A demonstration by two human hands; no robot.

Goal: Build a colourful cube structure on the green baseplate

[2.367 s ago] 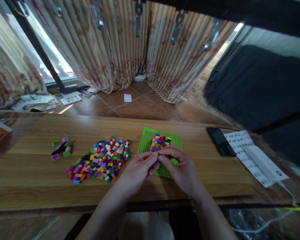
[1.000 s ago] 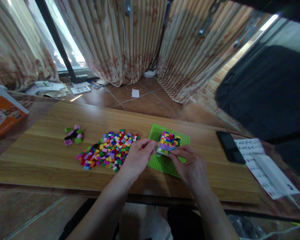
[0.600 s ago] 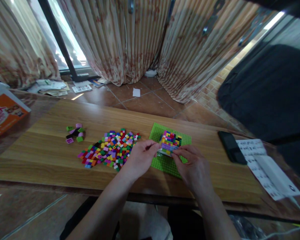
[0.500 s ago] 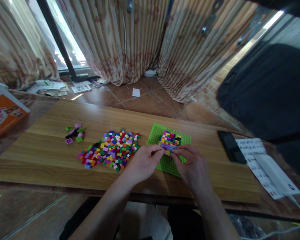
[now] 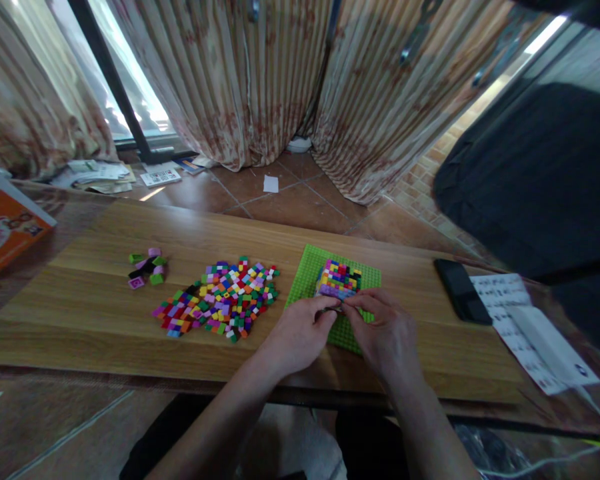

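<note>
A block built of many-coloured toy bricks [image 5: 339, 277] stands on a green studded baseplate [image 5: 303, 270]. My left hand [image 5: 305, 331] is at the block's near left edge, its thumb and fingertips pinched together. Opposite it, my right hand [image 5: 386, 328] pinches with thumb and forefinger at the block's near right edge. The fingertips of both hands almost meet in front of the block and cover its lower near side. Anything between them is too small to make out.
Left of the baseplate lies a wide pile of small coloured bricks [image 5: 240, 293]. Farther left is a small cluster of pink, green and black bricks [image 5: 149, 267]. A black phone [image 5: 463, 291] and a printed sheet [image 5: 525, 353] lie at right, an orange box [image 5: 10, 227] at far left.
My left hand has shifted right along the block's near side, bringing its fingertips closer to the right hand's. My right hand stays nearly in place.
</note>
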